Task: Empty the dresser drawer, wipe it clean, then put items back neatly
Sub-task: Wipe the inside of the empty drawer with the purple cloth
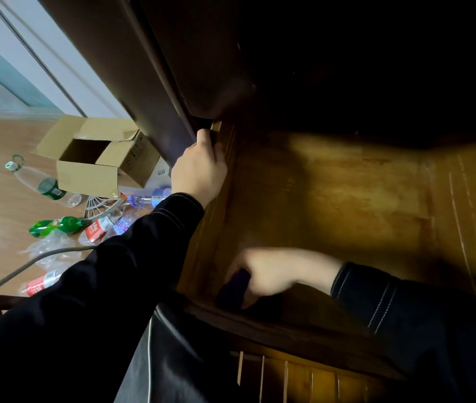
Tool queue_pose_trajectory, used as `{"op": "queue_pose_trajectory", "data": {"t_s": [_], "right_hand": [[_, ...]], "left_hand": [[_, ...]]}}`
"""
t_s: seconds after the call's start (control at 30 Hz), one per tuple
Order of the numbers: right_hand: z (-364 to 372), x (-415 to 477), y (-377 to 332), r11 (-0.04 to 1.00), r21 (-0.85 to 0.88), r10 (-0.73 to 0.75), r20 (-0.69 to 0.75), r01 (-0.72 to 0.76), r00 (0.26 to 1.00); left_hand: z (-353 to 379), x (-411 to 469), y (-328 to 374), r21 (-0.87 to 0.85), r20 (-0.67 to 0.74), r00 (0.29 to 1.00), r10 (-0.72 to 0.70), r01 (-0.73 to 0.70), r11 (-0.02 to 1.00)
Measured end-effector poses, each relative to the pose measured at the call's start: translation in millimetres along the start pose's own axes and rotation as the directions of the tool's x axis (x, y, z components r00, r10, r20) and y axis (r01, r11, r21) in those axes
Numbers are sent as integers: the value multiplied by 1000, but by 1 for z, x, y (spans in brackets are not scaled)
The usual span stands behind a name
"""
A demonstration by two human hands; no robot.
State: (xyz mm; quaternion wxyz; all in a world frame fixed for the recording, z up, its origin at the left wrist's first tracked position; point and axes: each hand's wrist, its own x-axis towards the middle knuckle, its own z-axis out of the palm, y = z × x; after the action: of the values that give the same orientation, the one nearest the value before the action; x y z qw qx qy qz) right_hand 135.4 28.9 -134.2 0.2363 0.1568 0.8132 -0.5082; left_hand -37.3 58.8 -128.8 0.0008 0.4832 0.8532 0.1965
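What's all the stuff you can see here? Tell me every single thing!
drawer: one, golden-brown wood, pulled open below the person
dresser: one, dark brown, above the drawer
cardboard box: one, tan, open, on the floor at left
plastic bottles: at least five, mostly clear, one green, lying on the floor by the box
plastic bag: one, clear, crumpled, on the floor below the bottles
cable: one, grey, across the floor at lower left
dark cloth: one, purple-black, blurred, in the drawer's near left corner
sleeves: two, black
left grip: one hand, holding the dresser edge
right grip: one hand, holding the dark cloth
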Motion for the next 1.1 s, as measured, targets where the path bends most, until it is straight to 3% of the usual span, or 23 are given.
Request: {"op": "queue_pose_trajectory", "data": {"t_s": [0.2, 0.43, 0.57, 0.73, 0.97, 1.1], "right_hand": [[-23, -28, -1, 996, -33, -83, 104, 87, 991], [7, 0, 2, 990, -132, 51, -43, -56, 998], [-7, -19, 10, 991, -124, 56, 38, -51, 998], [-8, -41, 22, 964, -266, 35, 89, -10, 995], [18, -2, 26, 991, -84, 98, -51, -102, 994], [0, -15, 25, 998, 7, -66, 14, 66, 998]], "left_hand": [[-1, 0, 0, 6, -5, 1000, -8, 8, 1000], [-2, -1, 1, -3, 9, 1000, -3, 3, 1000], [-2, 0, 0, 1, 13, 1000, -12, 12, 1000], [-2, 0, 0, -6, 17, 1000, -7, 8, 1000], [-2, 1, 1, -11, 29, 999, -20, 20, 1000], [-2, 0, 1, -8, 18, 1000, -20, 20, 1000]]}}
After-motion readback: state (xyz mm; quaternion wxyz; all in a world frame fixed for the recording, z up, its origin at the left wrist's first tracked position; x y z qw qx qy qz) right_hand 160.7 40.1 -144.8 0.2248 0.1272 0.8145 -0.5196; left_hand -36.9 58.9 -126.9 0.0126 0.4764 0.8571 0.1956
